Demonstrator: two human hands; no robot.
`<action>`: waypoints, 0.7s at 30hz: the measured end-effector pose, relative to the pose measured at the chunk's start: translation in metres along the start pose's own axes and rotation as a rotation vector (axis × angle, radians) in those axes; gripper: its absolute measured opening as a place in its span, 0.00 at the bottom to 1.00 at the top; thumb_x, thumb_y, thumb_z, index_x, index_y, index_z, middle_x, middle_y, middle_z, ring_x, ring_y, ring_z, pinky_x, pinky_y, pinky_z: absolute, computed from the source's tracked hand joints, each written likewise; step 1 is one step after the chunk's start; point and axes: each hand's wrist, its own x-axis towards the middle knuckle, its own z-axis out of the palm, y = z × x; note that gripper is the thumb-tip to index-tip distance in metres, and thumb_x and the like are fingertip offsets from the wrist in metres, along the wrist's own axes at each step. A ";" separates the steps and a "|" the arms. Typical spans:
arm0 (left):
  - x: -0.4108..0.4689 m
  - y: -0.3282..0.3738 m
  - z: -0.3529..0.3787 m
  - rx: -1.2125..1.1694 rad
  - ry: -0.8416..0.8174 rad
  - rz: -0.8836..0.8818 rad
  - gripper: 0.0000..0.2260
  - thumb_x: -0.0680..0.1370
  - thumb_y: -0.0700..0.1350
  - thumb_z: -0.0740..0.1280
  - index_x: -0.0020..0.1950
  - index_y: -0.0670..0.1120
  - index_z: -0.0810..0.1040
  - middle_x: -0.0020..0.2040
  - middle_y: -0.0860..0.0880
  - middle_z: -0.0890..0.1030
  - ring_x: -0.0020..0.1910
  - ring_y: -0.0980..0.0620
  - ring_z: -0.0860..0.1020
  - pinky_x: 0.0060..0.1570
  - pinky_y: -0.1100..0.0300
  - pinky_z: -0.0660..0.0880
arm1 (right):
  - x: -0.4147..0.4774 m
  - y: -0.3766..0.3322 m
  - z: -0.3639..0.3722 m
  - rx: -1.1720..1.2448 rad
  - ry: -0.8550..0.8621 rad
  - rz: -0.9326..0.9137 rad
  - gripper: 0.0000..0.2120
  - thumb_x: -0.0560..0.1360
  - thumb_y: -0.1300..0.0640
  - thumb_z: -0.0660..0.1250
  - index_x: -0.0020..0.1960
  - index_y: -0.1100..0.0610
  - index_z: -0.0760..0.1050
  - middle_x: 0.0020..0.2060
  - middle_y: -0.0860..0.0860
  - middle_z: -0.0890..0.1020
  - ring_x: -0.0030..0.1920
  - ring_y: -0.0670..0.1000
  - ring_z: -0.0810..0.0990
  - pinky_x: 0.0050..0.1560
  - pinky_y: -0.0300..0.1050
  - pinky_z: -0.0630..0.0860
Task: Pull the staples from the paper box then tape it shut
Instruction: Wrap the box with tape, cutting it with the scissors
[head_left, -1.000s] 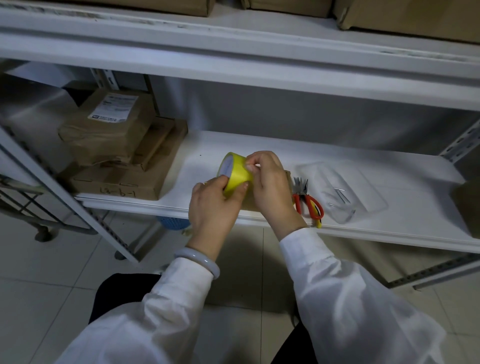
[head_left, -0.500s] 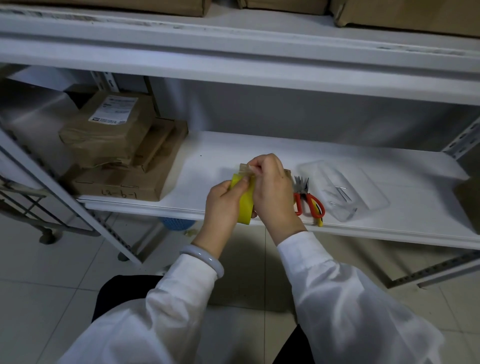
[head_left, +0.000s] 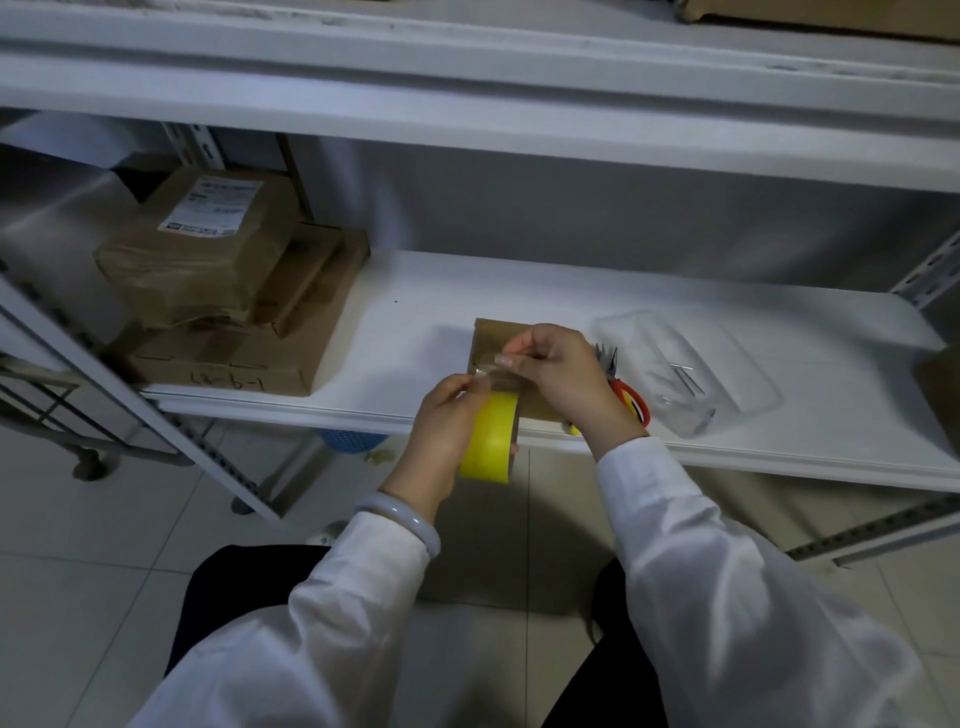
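A: Quick – where's the paper box (head_left: 491, 338)?
B: Centre of frame, flat on the white shelf (head_left: 779, 426) nr its front edge. Small & brown, mostly hidden behind the hands; only its upper-left corner & a bit of the lower edge show
A: Left hand (head_left: 444, 423)?
B: Just below & left of centre. Fingers curled round a yellow tape roll (head_left: 488, 441), thumb up on top. Roll stands on edge & hangs out past the shelf's front lip
A: Right hand (head_left: 563, 376)?
B: Right of centre, partly over the box. Thumb & forefinger pinch the free end of a strip (head_left: 491, 370) – glossy, see-through – that runs from the roll's top to those fingertips. Other fingers curled in. Can't tell if the strip touches the box
A: Tools?
B: Pliers (head_left: 626, 397) w/ red handles lie on the shelf just right of the right hand, tips toward the back, partly covered by the wrist. Further right there's a clear plastic tray (head_left: 727, 384) w/ a few thin staples (head_left: 685, 375) in it
A: Anything else?
B: Stack of brown cartons (head_left: 223, 291) at centre left on the same shelf, top one w/ a white label (head_left: 215, 205). Pale bangle (head_left: 402, 517) on the left wrist, white sleeves (head_left: 727, 597) on both arms in the lower half of frame. Blue basket (head_left: 353, 441) peeks out under the shelf, left of the roll, w/ tiled floor (head_left: 78, 597) below
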 end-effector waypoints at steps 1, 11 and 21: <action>0.007 -0.003 0.000 0.029 0.036 0.022 0.05 0.78 0.46 0.65 0.42 0.50 0.74 0.39 0.52 0.75 0.40 0.50 0.79 0.40 0.59 0.79 | 0.003 0.001 0.001 -0.005 0.003 -0.007 0.02 0.72 0.61 0.71 0.43 0.57 0.78 0.38 0.48 0.80 0.43 0.48 0.78 0.44 0.37 0.72; 0.046 -0.017 0.003 0.173 0.176 0.039 0.10 0.77 0.43 0.64 0.36 0.47 0.75 0.34 0.50 0.75 0.42 0.47 0.74 0.39 0.63 0.71 | 0.029 0.019 0.018 -0.250 0.026 -0.007 0.04 0.73 0.58 0.69 0.42 0.58 0.79 0.46 0.55 0.81 0.55 0.57 0.76 0.56 0.50 0.73; 0.053 -0.017 0.004 0.186 0.192 0.022 0.08 0.78 0.43 0.63 0.39 0.47 0.73 0.36 0.49 0.73 0.39 0.49 0.71 0.42 0.59 0.68 | 0.044 0.035 0.033 -0.444 0.132 0.020 0.05 0.73 0.50 0.69 0.39 0.49 0.78 0.51 0.51 0.81 0.56 0.57 0.74 0.55 0.49 0.69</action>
